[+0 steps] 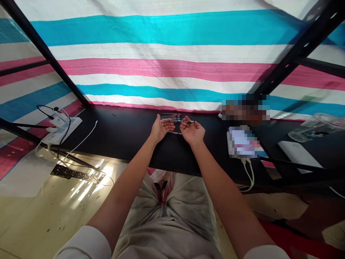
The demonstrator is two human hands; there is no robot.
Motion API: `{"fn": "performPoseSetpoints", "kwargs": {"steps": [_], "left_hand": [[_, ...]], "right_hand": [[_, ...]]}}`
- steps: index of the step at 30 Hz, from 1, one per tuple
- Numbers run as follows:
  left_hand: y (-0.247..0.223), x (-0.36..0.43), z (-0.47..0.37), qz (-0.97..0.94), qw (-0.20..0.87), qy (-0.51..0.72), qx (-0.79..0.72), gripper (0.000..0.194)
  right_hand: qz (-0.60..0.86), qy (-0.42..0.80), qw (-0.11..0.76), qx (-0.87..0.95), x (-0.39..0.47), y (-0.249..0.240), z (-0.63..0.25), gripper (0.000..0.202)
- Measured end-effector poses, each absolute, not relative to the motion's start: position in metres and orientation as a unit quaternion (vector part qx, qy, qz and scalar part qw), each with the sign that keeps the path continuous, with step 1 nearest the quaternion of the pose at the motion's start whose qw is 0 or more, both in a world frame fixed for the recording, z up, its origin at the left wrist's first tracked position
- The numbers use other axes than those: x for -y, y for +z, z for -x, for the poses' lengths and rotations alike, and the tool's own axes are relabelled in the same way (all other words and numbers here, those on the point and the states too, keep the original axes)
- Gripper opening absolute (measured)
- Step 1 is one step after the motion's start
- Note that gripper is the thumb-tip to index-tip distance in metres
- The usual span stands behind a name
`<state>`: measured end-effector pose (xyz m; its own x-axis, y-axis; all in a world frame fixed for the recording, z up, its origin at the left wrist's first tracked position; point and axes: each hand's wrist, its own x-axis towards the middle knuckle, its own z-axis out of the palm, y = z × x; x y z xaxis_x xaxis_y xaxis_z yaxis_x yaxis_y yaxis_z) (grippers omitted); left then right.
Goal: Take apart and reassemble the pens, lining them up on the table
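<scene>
Several pens [170, 116] lie side by side in a row on the black table, just beyond my hands. My left hand [161, 130] is palm up at the left end of the row, its fingers stretched toward the right and its thumb apart. A pen-like piece [176, 121] shows between the two hands; whether my left fingertips touch it I cannot tell. My right hand [194, 132] is turned palm up with bent fingers, closed on a dark-tipped pen [190, 122]. Another pen [175, 133] lies on the table nearer to me, partly behind my right hand.
On the left of the black table [121, 140] sits a white power strip [64, 129] with plugs and cables. To the right are a blurred-out white device [230, 144] with cables, a white box [299, 155] and a clear container [309, 129]. Black frame posts [51, 59] flank a striped sheet.
</scene>
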<state>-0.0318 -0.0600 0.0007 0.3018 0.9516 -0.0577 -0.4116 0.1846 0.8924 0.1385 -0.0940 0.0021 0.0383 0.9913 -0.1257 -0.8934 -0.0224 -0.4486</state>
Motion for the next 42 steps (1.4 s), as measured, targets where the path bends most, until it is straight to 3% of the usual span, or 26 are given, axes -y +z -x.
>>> {"fn": "performPoseSetpoints", "kwargs": {"steps": [13,21,24,27,32,37,42], "left_hand": [[0.002,0.061,0.031,-0.414,0.687,0.491,-0.340,0.078],[-0.005,0.065,0.025,-0.468,0.596,0.548,-0.355,0.036],[-0.008,0.064,0.027,-0.493,0.540,0.553,-0.399,0.024],[-0.012,0.060,0.032,-0.521,0.476,0.561,-0.433,0.015],[-0.015,0.059,0.039,-0.590,0.342,0.546,-0.487,0.003],[-0.018,0.060,0.042,-0.655,0.263,0.487,-0.515,0.011],[-0.025,0.058,0.045,-0.687,0.200,0.446,-0.538,0.014]], "right_hand": [[0.238,0.678,0.682,0.136,0.090,-0.002,-0.142,0.031],[0.262,0.673,0.668,0.179,0.092,0.001,-0.140,0.023],[0.337,0.602,0.679,0.249,0.088,-0.005,-0.137,0.011],[0.428,0.468,0.697,0.335,0.083,-0.014,-0.136,0.014],[0.537,0.314,0.622,0.476,0.081,-0.025,-0.142,0.016],[0.588,0.268,0.532,0.547,0.086,-0.027,-0.143,0.004],[0.583,0.268,0.524,0.560,0.087,-0.029,-0.142,0.009]]}}
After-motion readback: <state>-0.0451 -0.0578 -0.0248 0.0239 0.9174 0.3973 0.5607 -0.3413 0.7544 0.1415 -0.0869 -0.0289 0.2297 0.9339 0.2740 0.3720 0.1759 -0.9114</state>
